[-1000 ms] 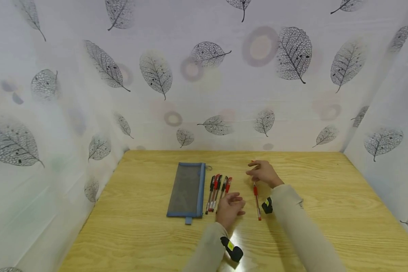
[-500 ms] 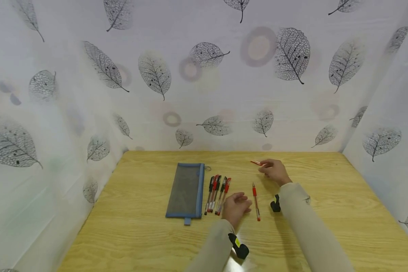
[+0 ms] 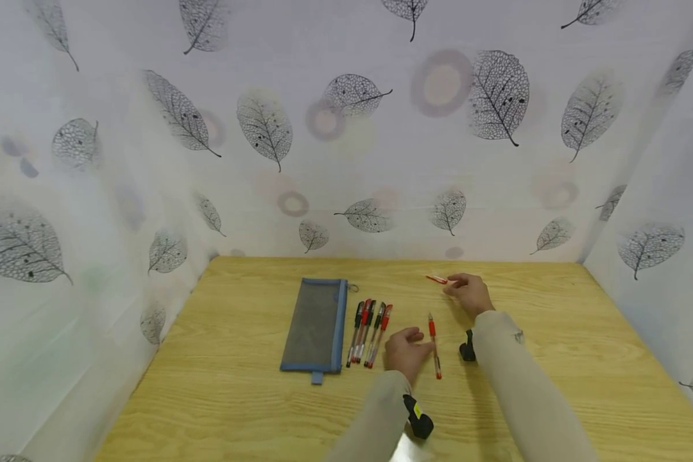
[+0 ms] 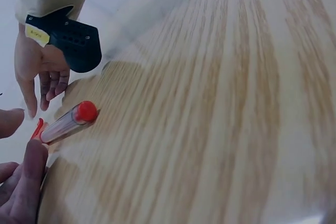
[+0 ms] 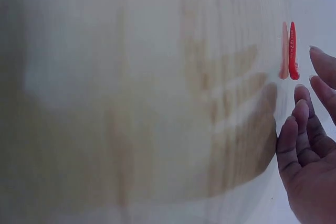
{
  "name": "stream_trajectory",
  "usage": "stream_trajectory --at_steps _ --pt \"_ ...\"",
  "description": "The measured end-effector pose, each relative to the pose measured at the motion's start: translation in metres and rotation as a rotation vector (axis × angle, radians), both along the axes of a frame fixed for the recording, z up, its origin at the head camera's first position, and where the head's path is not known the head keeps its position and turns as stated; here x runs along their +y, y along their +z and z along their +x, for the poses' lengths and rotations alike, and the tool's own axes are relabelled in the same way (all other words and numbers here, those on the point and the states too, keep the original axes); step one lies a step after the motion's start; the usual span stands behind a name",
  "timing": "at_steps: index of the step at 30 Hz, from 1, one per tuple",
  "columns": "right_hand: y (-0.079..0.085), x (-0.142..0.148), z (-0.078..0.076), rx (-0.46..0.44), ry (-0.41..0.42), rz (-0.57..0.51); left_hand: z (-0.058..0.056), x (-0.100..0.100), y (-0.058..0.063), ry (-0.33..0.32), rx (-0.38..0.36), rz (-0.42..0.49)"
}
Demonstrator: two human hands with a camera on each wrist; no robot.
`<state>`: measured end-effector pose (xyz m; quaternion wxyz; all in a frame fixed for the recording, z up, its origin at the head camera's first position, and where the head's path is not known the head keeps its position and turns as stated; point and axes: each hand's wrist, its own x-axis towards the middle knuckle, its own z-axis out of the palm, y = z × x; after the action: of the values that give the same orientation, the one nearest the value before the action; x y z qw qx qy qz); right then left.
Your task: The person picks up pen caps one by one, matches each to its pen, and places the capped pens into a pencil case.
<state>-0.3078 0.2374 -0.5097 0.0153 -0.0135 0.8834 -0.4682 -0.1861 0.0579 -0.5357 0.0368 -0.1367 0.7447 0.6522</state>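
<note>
An uncapped red pen [image 3: 433, 340] lies on the table, tip away from me. My left hand [image 3: 407, 353] is just left of it. In the left wrist view a fingertip overlaps the pen [image 4: 68, 123], and the thumb stands apart; whether they touch is unclear. Farther back lies a red pen cap [image 3: 437, 279], also visible as a red cap [image 5: 293, 51] in the right wrist view. Beside it, to the right, is my right hand [image 3: 470, 294], fingers loosely bent and holding nothing. Several capped red and black pens [image 3: 371, 333] lie in a row left of my left hand.
A grey mesh pouch [image 3: 312, 327] with blue edging lies left of the pen row, its ring [image 3: 353, 288] at the top corner. The wooden table [image 3: 231, 385] meets leaf-patterned sheeting [image 3: 265, 212] at the back and sides.
My right hand has moved right and back off the pen's tip end to beside the cap, which now shows. My left hand has shifted right, from the pen row to the uncapped pen.
</note>
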Motion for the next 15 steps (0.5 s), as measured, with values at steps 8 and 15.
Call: stream_trajectory --at_steps 8,15 --pt "0.0 -0.003 -0.005 -0.043 -0.01 0.011 0.0 0.01 0.009 0.076 -0.033 -0.038" --pt "-0.005 -0.003 -0.011 -0.047 -0.021 0.026 -0.002 0.019 0.014 0.108 -0.031 -0.151"
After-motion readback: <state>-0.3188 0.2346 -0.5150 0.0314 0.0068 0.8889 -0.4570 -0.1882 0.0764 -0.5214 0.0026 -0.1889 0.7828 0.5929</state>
